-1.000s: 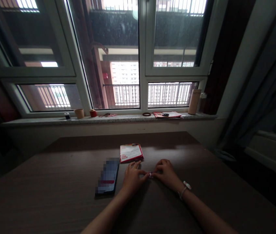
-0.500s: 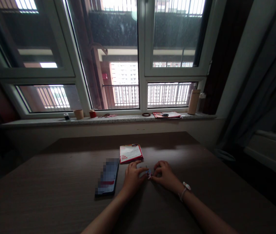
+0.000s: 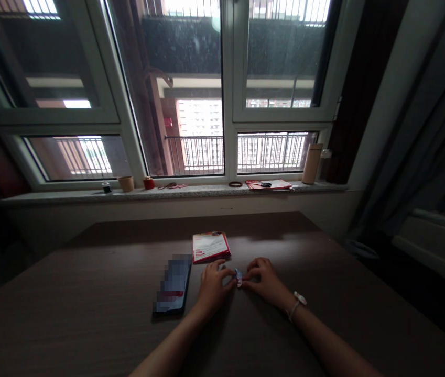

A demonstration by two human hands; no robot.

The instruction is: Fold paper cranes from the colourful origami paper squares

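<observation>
Between my hands, just above the dark table point(image 3: 100, 283), is a small piece of folded paper point(image 3: 238, 276), pale blue-white with pinkish marks. My left hand point(image 3: 214, 285) pinches its left side with thumb and index finger. From the other side, the thumb and fingertips of my right hand point(image 3: 267, 283) close on its right edge. The paper's exact shape is too small to make out. A bracelet point(image 3: 296, 305) circles my right wrist. Left of my left hand lies a phone point(image 3: 173, 285) with its screen lit and partly blurred out.
A stack of red-edged paper sheets point(image 3: 210, 246) lies just beyond my left hand. On the windowsill point(image 3: 206, 191) stand a tan cup point(image 3: 127, 183), a red spool point(image 3: 149, 183) and a tall bottle point(image 3: 312, 164). Scissors point(image 3: 264, 184) rest on red-and-white papers point(image 3: 279, 185) there.
My fingers have shifted slightly around the folded paper, and more of it shows between them. The phone and the sheets stay in place.
</observation>
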